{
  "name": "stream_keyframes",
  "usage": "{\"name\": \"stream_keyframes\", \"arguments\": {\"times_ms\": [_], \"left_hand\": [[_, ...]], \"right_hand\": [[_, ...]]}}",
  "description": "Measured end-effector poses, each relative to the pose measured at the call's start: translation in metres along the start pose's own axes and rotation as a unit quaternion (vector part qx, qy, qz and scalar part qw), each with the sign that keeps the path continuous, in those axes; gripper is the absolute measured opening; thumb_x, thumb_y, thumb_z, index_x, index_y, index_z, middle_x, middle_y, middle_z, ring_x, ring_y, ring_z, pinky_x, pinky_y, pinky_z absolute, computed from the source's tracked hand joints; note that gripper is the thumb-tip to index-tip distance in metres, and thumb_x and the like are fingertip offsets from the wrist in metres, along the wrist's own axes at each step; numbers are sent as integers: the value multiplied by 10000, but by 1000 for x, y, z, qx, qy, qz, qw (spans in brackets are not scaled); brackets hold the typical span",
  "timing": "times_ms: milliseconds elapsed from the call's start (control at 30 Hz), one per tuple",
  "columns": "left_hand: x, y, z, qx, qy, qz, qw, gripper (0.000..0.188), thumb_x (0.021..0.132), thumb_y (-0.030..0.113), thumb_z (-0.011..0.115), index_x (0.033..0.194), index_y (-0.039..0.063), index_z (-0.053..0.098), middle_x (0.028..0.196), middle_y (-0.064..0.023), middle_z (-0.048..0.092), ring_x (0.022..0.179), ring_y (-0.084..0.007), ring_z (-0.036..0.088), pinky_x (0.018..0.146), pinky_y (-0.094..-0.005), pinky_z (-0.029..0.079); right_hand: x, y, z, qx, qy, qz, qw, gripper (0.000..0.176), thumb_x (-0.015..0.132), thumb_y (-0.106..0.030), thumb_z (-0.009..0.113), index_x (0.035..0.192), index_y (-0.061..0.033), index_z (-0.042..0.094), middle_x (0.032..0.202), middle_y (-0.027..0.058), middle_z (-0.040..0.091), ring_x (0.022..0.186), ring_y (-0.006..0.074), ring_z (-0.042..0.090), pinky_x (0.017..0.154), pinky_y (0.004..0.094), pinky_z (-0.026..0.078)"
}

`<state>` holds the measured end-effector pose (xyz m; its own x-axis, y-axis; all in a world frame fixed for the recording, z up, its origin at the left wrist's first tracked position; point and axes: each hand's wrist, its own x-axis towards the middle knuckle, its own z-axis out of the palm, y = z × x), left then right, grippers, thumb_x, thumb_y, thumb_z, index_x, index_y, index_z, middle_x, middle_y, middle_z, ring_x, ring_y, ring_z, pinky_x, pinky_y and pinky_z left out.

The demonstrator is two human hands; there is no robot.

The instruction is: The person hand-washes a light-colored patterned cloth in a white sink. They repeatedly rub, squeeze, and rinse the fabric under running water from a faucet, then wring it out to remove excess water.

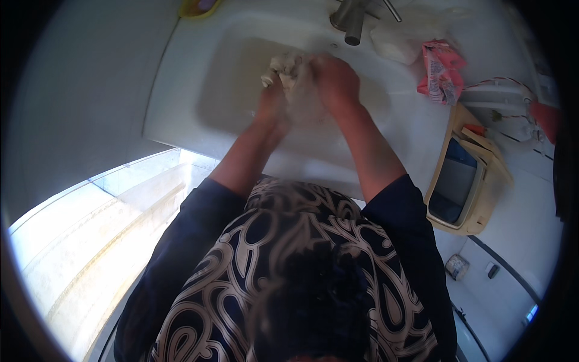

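Both my hands are down in a white sink basin [407,113] that holds cloudy, greyish water [226,90]. A wet, bunched whitish cloth [289,68] is held between them. My left hand [272,97] grips the cloth's left side, and folds of it stick out above the fingers. My right hand [337,81] is closed over the right side, its fingers blurred and partly hidden. Beyond the hands, at the back rim, a metal faucet [353,27] points towards the basin; no water is seen running from it.
A yellow soap dish [199,9] sits at the back left corner. Right of the faucet lie a clear plastic bag [398,38] and a crumpled pink packet [441,72]. A beige plastic bin-like container [457,190] stands to the right. A grey panel [90,90] borders the left.
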<state>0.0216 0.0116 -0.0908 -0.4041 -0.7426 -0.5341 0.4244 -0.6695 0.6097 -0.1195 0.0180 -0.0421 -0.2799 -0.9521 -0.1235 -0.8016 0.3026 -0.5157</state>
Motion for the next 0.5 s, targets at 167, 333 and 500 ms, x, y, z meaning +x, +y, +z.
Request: {"name": "stream_keyframes", "arguments": {"times_ms": [167,333,500], "left_hand": [[8,25,-21,49,-96,76,991,532,1031,350,469,1455,64,321,1426,-158,415,1304,-290,459,1064,-461,425],[1,26,-66,-76,-22,-57,995,701,988,404,541,1517,82,213,1563,-234,151,1405,-412,296,1074,-664,317],[-11,6,-51,15,-18,-115,993,718,979,468,527,1533,140,210,1563,-223,193,1420,-398,287,1072,-708,248]], "right_hand": [[-7,74,-6,330,22,103,938,308,921,-305,573,1075,-51,656,943,186,695,909,299,673,812,413,517],[-18,177,6,607,-43,257,751,349,944,-265,593,1233,-70,579,1054,70,652,824,188,643,768,346,515],[-15,154,81,364,36,274,889,439,898,-213,663,1285,-48,539,1056,94,641,794,182,642,760,323,542]]}}
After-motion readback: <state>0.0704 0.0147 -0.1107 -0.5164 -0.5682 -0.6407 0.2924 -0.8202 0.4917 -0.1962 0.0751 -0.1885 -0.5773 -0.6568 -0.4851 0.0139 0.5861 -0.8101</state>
